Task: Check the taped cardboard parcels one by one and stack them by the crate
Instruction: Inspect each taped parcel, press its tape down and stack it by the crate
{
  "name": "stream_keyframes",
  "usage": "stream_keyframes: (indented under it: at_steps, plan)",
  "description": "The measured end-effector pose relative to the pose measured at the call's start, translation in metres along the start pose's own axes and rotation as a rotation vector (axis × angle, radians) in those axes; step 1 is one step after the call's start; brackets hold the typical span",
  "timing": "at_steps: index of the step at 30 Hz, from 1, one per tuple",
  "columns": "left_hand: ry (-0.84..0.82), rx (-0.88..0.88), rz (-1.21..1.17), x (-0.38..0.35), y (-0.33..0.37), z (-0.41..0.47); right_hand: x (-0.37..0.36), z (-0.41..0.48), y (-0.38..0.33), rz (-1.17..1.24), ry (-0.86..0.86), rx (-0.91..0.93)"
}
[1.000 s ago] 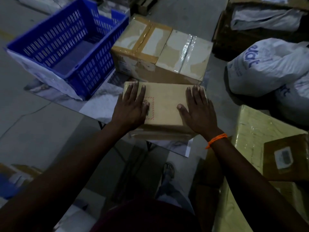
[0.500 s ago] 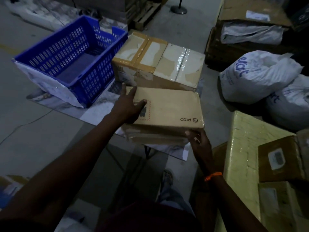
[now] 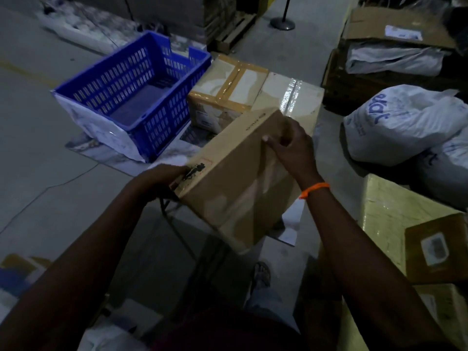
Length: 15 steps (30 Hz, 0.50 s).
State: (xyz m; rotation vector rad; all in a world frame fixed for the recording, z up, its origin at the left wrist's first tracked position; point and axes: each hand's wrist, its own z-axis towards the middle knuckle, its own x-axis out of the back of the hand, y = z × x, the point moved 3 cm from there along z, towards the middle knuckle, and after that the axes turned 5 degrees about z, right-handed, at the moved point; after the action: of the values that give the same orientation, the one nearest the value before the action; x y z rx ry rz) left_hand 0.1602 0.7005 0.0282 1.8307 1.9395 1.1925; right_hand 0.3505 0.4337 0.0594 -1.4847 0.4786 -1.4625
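Holds a tilted brown cardboard parcel between the hands, gripping its corner with left hand, its upper edge with right hand.

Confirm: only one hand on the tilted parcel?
No, the left hand grips the parcel at its left corner and the right hand holds its upper edge.

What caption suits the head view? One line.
Left hand and right hand hold a tilted cardboard parcel near the blue crate.
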Motion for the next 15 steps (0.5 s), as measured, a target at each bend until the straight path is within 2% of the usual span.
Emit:
stream_keyframes:
  at_steps: [3,5,9,12,15]
  plan:
    - [-0.094,0.157,-0.32,-0.003,-0.041,-0.008,-0.051,0.018,-0.003,-0.106,-0.241,-0.035]
    - [-0.15,0.187,-0.377,-0.009,-0.066,-0.007,-0.085,0.019,0.005,-0.202,-0.382,-0.042]
    - [-0.054,0.238,-0.492,-0.01,-0.098,0.0,-0.136,0.003,0.035,-0.45,-0.552,0.047]
    - [-0.026,0.252,-0.513,-0.009,-0.109,0.001,-0.14,-0.026,0.039,-0.482,-0.436,0.138]
    - [-0.008,0.249,-0.434,-0.01,-0.111,-0.001,-0.123,-0.061,0.049,-0.436,-0.254,0.066]
